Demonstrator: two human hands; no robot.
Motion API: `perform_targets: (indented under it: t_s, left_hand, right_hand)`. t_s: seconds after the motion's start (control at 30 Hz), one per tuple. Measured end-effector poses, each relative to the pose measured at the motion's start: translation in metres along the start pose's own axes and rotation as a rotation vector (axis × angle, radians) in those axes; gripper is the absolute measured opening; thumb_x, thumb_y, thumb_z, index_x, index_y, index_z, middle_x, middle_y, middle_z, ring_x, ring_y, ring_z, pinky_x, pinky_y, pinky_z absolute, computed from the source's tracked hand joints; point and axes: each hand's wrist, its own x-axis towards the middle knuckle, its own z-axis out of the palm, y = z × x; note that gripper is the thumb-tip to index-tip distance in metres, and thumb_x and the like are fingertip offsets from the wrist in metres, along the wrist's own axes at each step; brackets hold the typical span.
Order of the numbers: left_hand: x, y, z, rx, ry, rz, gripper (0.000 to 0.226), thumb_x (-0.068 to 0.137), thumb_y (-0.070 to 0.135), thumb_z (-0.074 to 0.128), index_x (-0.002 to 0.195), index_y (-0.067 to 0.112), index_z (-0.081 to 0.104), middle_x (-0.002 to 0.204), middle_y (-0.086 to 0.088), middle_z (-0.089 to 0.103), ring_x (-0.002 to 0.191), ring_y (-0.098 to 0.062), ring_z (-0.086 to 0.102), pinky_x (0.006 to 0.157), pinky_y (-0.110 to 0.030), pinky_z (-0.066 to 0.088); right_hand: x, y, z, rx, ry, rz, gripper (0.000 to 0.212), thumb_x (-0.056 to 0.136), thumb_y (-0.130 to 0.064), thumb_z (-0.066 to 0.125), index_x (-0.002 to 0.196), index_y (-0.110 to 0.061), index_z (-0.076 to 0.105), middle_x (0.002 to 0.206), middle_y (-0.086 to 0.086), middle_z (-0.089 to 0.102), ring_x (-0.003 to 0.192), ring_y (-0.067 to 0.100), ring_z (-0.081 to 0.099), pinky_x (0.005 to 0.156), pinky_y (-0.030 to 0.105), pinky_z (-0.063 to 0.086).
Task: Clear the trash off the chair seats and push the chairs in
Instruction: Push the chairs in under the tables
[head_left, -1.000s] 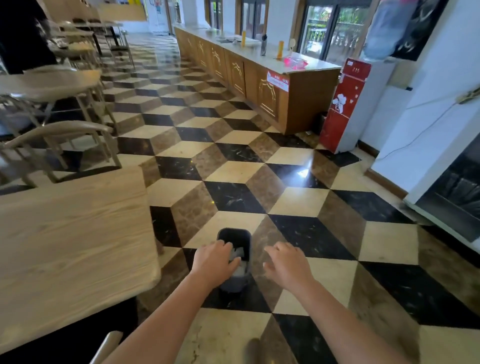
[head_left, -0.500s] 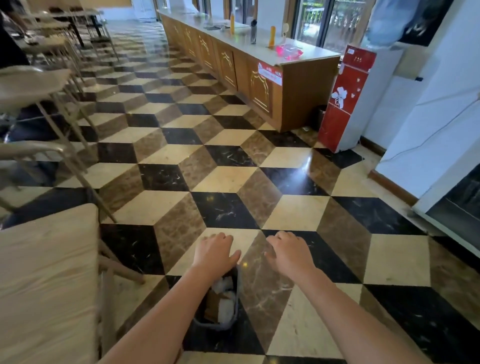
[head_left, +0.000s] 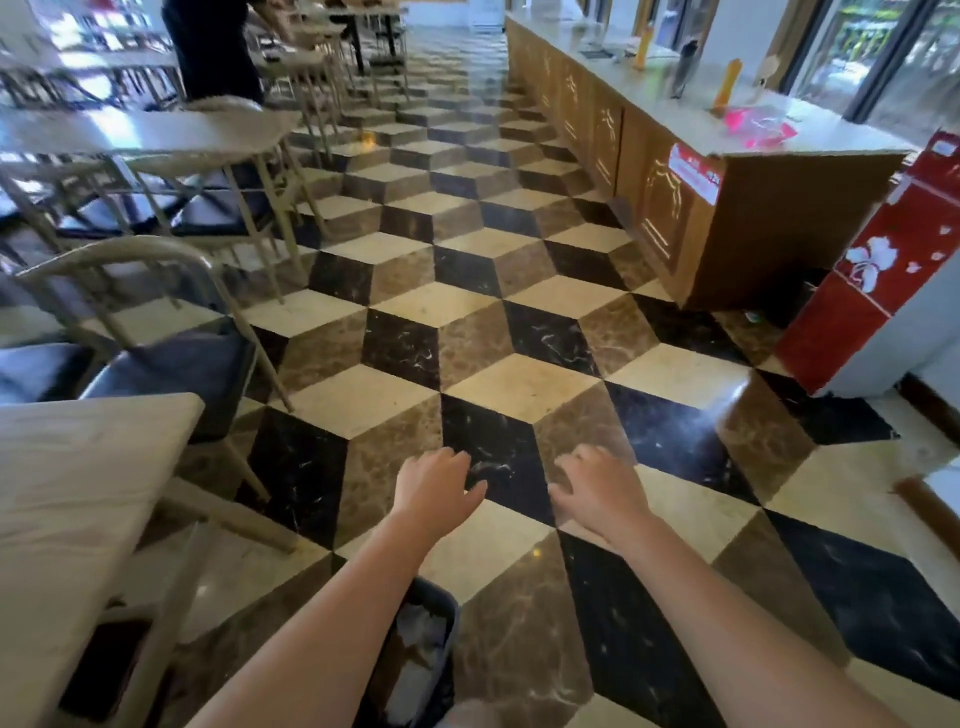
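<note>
In the head view, both arms reach forward over the patterned marble floor (head_left: 519, 384). The left hand (head_left: 439, 491) hangs with fingers loosely spread and slightly curled, holding nothing; the right hand (head_left: 597, 486) is the same, relaxed and empty. The two are near each other but apart.

A second ago both hands were right at the rim of the small dark trash bin (head_left: 423, 654), the left one over the crumpled paper inside it. Now the bin sits low in the picture, under the left forearm, with white paper scraps showing in it, and the hands are well ahead of it. The view has also swung up and leftward, bringing more of the dining area in. This reads as the trash drop being done and the person turning to the chairs.

The nearest chair (head_left: 171, 358), with a pale curved frame and a dark seat, stands just beyond the wooden tabletop (head_left: 78, 493) at the left, its seat sticking out past the table's far corner toward the aisle. No trash is visible on the seat, though blur makes that unsure. It looks like the next thing to push in. More chairs and tables stand beyond it.
</note>
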Motion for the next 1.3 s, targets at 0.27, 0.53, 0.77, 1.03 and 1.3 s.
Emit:
perform_targets:
  t_s: [0.27,0.53,0.77,1.03,1.3]
  left_hand:
    - [0.1,0.002,0.005,0.01,-0.066,-0.158,0.036,0.089,0.047,0.045,0.106,0.018,0.06,0.103,-0.003,0.063,0.093,-0.023,0.059,0.076,-0.037,0.046]
    - [0.252,-0.039,-0.009,0.021,-0.026,-0.249,0.032,0.094,0.04,0.046,0.117,0.02,0.056,0.106,0.0,0.063,0.094,-0.017,0.06,0.076,-0.028,0.046]
    - [0.379,-0.105,-0.033,0.003,0.03,-0.356,0.04,0.09,0.05,0.048,0.118,0.022,0.058,0.113,0.001,0.064,0.103,-0.019,0.06,0.088,-0.034,0.044]
    - [0.488,-0.173,-0.019,0.001,0.065,-0.48,0.04,0.089,0.051,0.049,0.115,0.022,0.06,0.113,0.002,0.065,0.105,-0.017,0.06,0.091,-0.035,0.045]
    - [0.612,-0.251,-0.044,0.039,0.151,-0.696,0.036,0.088,0.05,0.049,0.106,0.023,0.062,0.102,0.003,0.066,0.096,-0.016,0.062,0.084,-0.032,0.048]
  right_hand:
    - [0.12,0.045,-0.005,-0.004,-0.044,-0.139,0.037,0.093,-0.042,0.047,0.122,-0.019,0.053,0.12,0.004,0.057,0.109,0.02,0.051,0.09,0.034,0.044]
    - [0.303,0.05,-0.029,-0.118,-0.032,-0.259,0.039,0.091,-0.043,0.046,0.119,-0.018,0.056,0.118,0.004,0.058,0.108,0.023,0.051,0.087,0.036,0.043]
    - [0.445,0.028,-0.05,-0.112,-0.016,-0.344,0.039,0.091,-0.041,0.045,0.119,-0.017,0.055,0.117,0.007,0.058,0.108,0.025,0.051,0.09,0.037,0.044]
    - [0.6,0.003,-0.034,-0.089,-0.091,-0.491,0.037,0.091,-0.042,0.047,0.12,-0.019,0.053,0.119,0.005,0.056,0.111,0.024,0.049,0.094,0.039,0.041]
    - [0.787,-0.053,-0.061,-0.109,-0.037,-0.768,0.039,0.091,-0.042,0.048,0.122,-0.019,0.053,0.118,0.005,0.057,0.108,0.023,0.051,0.09,0.037,0.042]
